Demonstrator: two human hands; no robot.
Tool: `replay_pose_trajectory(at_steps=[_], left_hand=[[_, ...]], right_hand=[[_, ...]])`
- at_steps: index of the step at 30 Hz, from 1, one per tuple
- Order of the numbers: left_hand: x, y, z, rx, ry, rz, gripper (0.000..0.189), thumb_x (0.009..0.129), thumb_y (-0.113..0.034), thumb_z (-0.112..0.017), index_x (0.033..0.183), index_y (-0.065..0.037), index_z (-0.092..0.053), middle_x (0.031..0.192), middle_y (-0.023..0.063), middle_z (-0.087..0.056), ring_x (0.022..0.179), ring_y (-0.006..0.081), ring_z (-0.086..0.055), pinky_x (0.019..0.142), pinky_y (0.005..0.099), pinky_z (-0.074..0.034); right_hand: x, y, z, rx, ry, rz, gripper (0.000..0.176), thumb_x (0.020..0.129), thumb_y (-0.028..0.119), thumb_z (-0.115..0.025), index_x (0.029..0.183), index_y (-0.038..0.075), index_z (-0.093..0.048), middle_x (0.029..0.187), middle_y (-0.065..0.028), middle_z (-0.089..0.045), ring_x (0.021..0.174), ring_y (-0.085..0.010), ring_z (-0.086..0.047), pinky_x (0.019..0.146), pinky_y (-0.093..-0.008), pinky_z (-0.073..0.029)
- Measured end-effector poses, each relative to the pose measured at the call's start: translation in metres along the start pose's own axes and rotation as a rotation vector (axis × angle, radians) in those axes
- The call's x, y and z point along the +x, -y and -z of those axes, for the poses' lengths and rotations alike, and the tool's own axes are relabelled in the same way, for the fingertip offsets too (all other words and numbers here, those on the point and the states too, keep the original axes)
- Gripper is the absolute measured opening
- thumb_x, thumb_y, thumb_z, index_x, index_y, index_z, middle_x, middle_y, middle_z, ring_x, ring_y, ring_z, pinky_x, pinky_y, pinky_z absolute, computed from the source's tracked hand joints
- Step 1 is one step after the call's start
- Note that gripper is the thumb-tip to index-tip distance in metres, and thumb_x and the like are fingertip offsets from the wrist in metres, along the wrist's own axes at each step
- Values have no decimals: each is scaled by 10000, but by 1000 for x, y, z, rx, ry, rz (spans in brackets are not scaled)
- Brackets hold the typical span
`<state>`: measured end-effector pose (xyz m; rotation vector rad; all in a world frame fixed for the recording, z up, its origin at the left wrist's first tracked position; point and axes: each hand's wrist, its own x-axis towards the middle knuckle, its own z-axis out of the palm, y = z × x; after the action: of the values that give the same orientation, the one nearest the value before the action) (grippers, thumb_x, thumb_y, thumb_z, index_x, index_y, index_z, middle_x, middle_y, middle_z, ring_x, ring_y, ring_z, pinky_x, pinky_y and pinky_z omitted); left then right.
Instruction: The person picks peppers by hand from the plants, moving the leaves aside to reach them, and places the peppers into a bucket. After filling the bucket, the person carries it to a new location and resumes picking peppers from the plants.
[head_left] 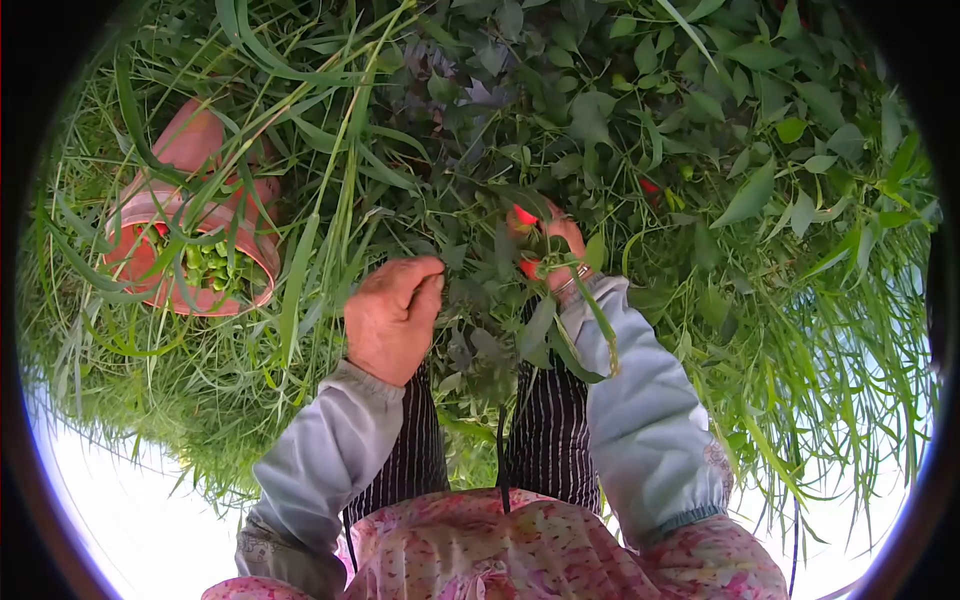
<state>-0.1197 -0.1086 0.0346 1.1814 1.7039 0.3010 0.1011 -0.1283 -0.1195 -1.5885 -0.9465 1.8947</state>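
Note:
My left hand (pixel 393 312) is closed at the left edge of the pepper plant, thumb pressed against the curled index finger. Whatever it may hold is hidden, and I cannot tell what it is. Among the leaves, my right hand (pixel 566 238) is partly covered, its fingers bent around red peppers (pixel 526 214). More red shows at the heel of that hand. A leafy sprig (pixel 572 340) hangs across the right wrist and sleeve. The pepper plant (pixel 590 115) spreads in front of both hands with dark green leaves.
On the left, a pink bucket (pixel 128 225) lies tilted in the grass, its mouth toward me, with green peppers (pixel 215 268) and some red inside. Long grass blades (pixel 300 270) cross it. Another red pepper (pixel 649 186) hangs right of my right hand. Tall grass (pixel 830 370) stands at right.

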Motion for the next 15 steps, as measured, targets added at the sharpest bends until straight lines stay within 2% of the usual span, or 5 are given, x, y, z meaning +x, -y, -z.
replay_pose_trajectory(at_steps=[2, 8, 11, 13, 15], left_hand=[[23, -28, -15, -31, 66, -186, 187, 738, -22, -626, 921, -32, -590, 742, 98, -591, 665, 226, -586, 618, 287, -470], [26, -47, -53, 45, 233, -17, 358, 734, -165, -635, 1063, -50, -554, 929, 121, -580, 805, 268, -608, 685, 337, -491], [23, -54, -58, 93, 192, 8, 342, 722, -241, -633, 978, -25, -567, 882, 129, -591, 785, 304, -604, 676, 368, -491], [22, -53, -62, 179, 165, 36, 304, 712, -226, -639, 931, -25, -575, 838, 132, -601, 748, 318, -603, 658, 377, -491], [16, -57, -58, 186, 232, 41, 229, 714, -185, -624, 880, -32, -586, 787, 138, -604, 704, 326, -598, 621, 385, -484]], right_hand=[[-3, 49, -3, 619, -26, -453, 438, 828, 379, -587, 1110, 49, -533, 888, -66, -609, 730, -153, -598, 648, -269, -488], [3, 35, 8, -74, 163, -125, 423, 812, 374, -592, 1109, 77, -537, 995, -90, -583, 848, -180, -580, 717, -308, -473], [-1, 0, 2, 333, 92, -145, 394, 823, 342, -586, 1101, 65, -554, 1060, -57, -552, 911, -174, -544, 757, -306, -449], [3, 14, 1, 673, 67, -334, 353, 832, 330, -580, 1060, 60, -575, 1011, -32, -566, 875, -146, -539, 732, -292, -447], [10, 27, -5, 638, -11, -546, 324, 838, 334, -579, 1011, 60, -584, 935, -6, -577, 821, -115, -528, 701, -271, -440]])
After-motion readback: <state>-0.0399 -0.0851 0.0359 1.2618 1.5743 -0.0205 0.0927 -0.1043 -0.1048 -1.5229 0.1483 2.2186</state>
